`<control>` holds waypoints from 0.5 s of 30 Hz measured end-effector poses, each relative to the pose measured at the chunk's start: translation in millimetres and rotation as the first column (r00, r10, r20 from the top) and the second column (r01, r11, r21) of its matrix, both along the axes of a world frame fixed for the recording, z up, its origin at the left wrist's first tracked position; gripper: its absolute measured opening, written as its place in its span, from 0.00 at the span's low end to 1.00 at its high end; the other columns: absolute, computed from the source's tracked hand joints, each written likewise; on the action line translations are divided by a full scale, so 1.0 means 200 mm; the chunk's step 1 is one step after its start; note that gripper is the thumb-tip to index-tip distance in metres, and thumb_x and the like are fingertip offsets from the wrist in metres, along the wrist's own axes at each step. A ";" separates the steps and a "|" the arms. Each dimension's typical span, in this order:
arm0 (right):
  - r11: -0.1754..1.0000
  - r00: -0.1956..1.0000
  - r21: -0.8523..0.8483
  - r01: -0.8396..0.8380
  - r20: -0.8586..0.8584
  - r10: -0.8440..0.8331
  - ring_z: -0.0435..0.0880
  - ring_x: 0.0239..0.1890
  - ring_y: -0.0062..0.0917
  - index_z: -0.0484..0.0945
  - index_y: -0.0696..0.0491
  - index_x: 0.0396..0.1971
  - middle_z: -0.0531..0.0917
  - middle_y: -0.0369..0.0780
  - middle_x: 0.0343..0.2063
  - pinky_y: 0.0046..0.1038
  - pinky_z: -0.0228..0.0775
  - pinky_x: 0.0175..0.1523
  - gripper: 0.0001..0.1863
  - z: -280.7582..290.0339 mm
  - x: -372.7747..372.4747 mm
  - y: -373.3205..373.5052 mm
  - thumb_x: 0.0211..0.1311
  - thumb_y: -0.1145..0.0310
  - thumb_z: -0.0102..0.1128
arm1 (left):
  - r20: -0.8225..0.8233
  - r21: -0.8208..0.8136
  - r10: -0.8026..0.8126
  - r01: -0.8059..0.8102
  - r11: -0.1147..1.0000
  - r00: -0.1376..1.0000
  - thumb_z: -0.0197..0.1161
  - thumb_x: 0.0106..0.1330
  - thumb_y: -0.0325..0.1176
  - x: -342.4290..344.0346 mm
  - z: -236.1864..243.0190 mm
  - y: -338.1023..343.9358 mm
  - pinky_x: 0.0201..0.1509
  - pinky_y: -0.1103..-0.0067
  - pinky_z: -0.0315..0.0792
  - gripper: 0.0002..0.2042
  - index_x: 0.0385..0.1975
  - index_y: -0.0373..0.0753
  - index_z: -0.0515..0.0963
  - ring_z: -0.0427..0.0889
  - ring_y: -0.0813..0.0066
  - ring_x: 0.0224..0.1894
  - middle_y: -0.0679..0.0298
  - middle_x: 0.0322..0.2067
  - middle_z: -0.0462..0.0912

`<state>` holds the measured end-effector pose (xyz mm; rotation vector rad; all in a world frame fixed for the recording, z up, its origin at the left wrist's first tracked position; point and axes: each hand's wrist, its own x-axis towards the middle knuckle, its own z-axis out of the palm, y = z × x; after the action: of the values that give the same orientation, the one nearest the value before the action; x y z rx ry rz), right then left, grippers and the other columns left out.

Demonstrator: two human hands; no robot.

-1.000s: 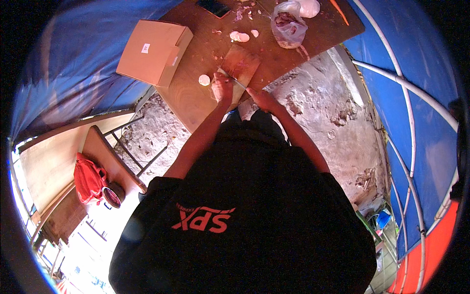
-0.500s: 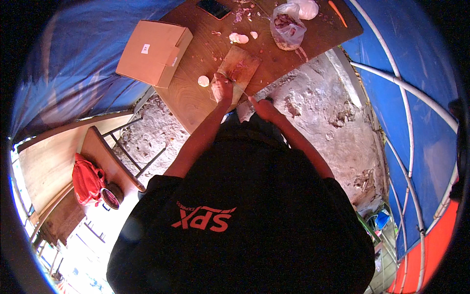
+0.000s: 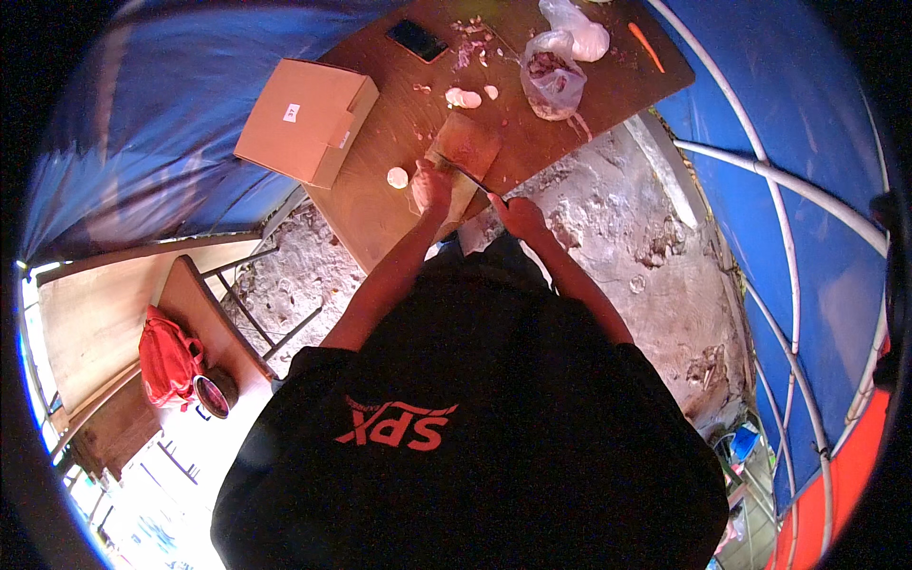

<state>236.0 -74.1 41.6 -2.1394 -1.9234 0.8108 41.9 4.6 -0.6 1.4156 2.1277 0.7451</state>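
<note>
Far left: red bag (image 3: pixel 169 359) on a wooden bench (image 3: pixel 204 313), dark round tin (image 3: pixel 213 395) just beside the bag. Above that, closed cardboard box (image 3: pixel 306 120) on the left part of the brown table (image 3: pixel 380 204).

1 pale peeled onion (image 3: pixel 397 177) lies on the table just left of the wooden cutting board (image 3: pixel 463 152). Left hand (image 3: pixel 432 187) rests on the near end of the board, fingers curled down onto a small pale piece; too small to tell exactly what it is. Board sits near the table's front edge, roughly centre of the table.

Right hand (image 3: pixel 517 215) is just right of the board, off the table edge, fingers closed around the handle of a knife (image 3: pixel 465 175). Blade runs left from the hand across the board toward the left hand, tip close to the left fingers.

Behind the board: 2 more pale pieces (image 3: pixel 470 96), scattered peel scraps (image 3: pixel 472 43), dark phone (image 3: pixel 417 40) at the back edge. Further right: clear plastic bag (image 3: pixel 550 78) with dark reddish contents, white plastic bag (image 3: pixel 577 33) touching it behind, thin orange stick (image 3: pixel 645 47) near the right end of the table.

Rough pale ground (image 3: pixel 617 228) to the right, white poles (image 3: pixel 760 180) against blue tarp (image 3: pixel 817 142).
</note>
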 end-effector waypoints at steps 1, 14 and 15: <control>0.999 0.999 -0.027 0.038 -0.016 -0.039 0.82 0.31 0.54 0.81 0.63 0.19 0.80 0.58 0.21 0.50 0.73 0.40 0.42 0.00 0.02 0.01 0.65 0.34 0.40 | -0.013 -0.031 -0.001 0.001 1.000 1.000 0.67 0.55 0.39 0.01 0.01 0.01 0.38 0.58 0.75 0.18 0.40 0.37 0.70 0.83 0.45 0.35 0.47 0.30 0.84; 0.998 0.998 -0.008 0.063 0.000 -0.063 0.83 0.33 0.52 0.80 0.60 0.27 0.82 0.55 0.26 0.48 0.74 0.42 0.35 0.14 0.05 -0.02 0.61 0.36 0.50 | 0.016 0.141 -0.177 0.173 0.975 0.984 0.63 0.52 0.26 0.03 0.22 -0.04 0.56 0.65 0.69 0.23 0.50 0.38 0.69 0.74 0.51 0.55 0.50 0.51 0.76; 0.998 0.998 0.023 0.054 0.014 -0.055 0.83 0.33 0.52 0.79 0.59 0.27 0.82 0.55 0.26 0.49 0.74 0.41 0.34 0.16 0.04 -0.04 0.60 0.37 0.51 | -0.085 0.138 -0.349 0.358 0.924 0.933 0.63 0.52 0.27 0.03 0.25 -0.06 0.59 0.64 0.66 0.24 0.52 0.38 0.69 0.72 0.53 0.57 0.50 0.52 0.74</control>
<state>244.6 -81.4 73.5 -2.1805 -1.8632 0.7611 48.1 -6.8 49.6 1.8594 1.8097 0.7400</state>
